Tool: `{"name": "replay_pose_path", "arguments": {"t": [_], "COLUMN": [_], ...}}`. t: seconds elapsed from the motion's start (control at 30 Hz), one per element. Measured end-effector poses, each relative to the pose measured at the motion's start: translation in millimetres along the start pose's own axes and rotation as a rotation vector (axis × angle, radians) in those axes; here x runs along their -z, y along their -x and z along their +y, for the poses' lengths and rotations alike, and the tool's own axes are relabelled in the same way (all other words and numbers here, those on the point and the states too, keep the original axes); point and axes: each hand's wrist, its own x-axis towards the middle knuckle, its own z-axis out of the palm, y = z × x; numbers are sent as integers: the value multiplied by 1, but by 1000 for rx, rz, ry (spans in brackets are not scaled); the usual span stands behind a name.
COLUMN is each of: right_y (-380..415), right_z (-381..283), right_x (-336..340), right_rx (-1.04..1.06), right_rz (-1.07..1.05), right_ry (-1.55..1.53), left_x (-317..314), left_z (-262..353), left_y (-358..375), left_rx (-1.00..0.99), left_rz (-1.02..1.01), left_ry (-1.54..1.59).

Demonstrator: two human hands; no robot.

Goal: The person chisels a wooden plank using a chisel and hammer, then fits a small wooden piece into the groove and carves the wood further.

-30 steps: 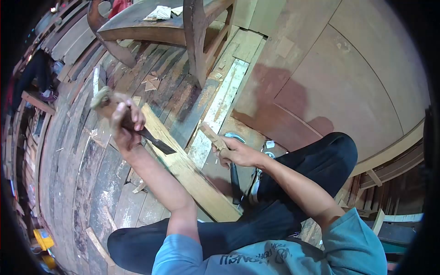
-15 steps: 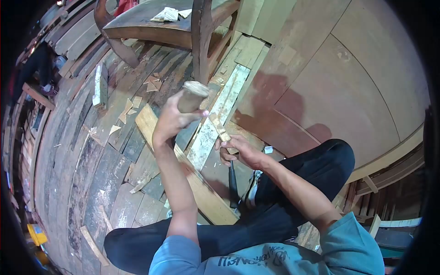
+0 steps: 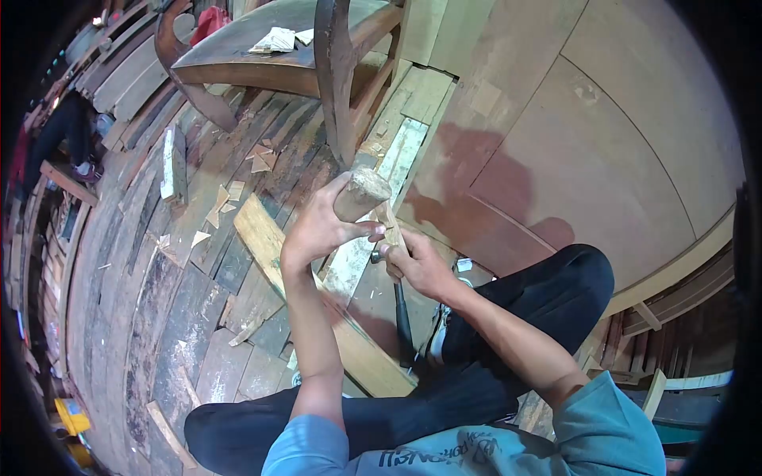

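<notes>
My left hand (image 3: 312, 232) is wrapped round a thick, rounded wooden block (image 3: 363, 195) with a pale, rough end. Pinched in my right hand (image 3: 425, 268) is a small light wood piece (image 3: 392, 228), tilted upward. Its top end is right at the block's lower edge, and my left thumb is beside it. Below my right hand, a hammer with a black handle (image 3: 403, 325) slants down toward my crossed legs. A long yellowish plank (image 3: 361, 349) lies under my left forearm.
A wooden chair (image 3: 246, 75) with paper-like scraps on its seat stands ahead. Wood offcuts (image 3: 262, 159) litter the plank floor. Large wooden panels (image 3: 603, 143) stand at the right. Another person's leg (image 3: 77, 139) shows far left, and a yellow object (image 3: 73, 416) sits lower left.
My left hand has moved right and slightly down with the wooden block, bringing it against the small wood piece in view. The small piece now points more upright in my right hand.
</notes>
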Motion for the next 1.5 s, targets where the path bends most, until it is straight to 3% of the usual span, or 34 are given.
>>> {"name": "replay_pose_path", "arguments": {"t": [0.03, 0.1, 0.3, 0.4, 0.8, 0.87, 0.93, 1.0, 1.03, 1.1, 1.2, 1.27, 1.33, 1.4, 1.5], "right_y": [1, 2, 1, 2, 0, -2, -4, -11, -15, -18, -33, -51, -77, -98, -107], "right_z": [0, -1, 0, -12, -8, -8, -3, 17, 19, 15, 36, 70, 116, 164, 180], "right_x": [1, 2, 1, -1, 0, 2, 3, 5, 6, 3, -7, -24, -45, -72, -111], "right_rx": [2, 15, 72, -16, 43, 40, -60, -42, -131, -291, -327, -271, 101, 141, 119], "right_rz": [1, 78, 200, 203, 221, 203, 130, 78, -17, -138, -146, -117, -93, -63, -18], "right_ry": [-2, 278, 416, 353, 354, 431, 383, 302, 188, 90, 174, 219, 582, 552, 617], "left_x": [-1, -2, -11, -11, 4, 15, 38, 54, 60, 79, 98, 104, 109, 110, 112], "left_z": [4, 17, 8, 7, 4, -10, -11, -23, -21, -29, -36, -40, -46, -41, -62], "left_y": [-1, 0, -2, -3, 1, 4, 13, 18, 23, 30, 42, 48, 53, 56, 60], "left_rx": [1, 4, -21, 11, -22, -118, 238, 248, 271, 294, 268, 221, 151, 148, 138], "left_rz": [-20, -47, -11, -9, 24, 99, 223, 476, 603, 702, 862, 948, 960, 973, 984], "left_ry": [49, 117, 160, 167, 157, 182, 273, 236, 207, 238, 344, 419, 500, 539, 524]}}
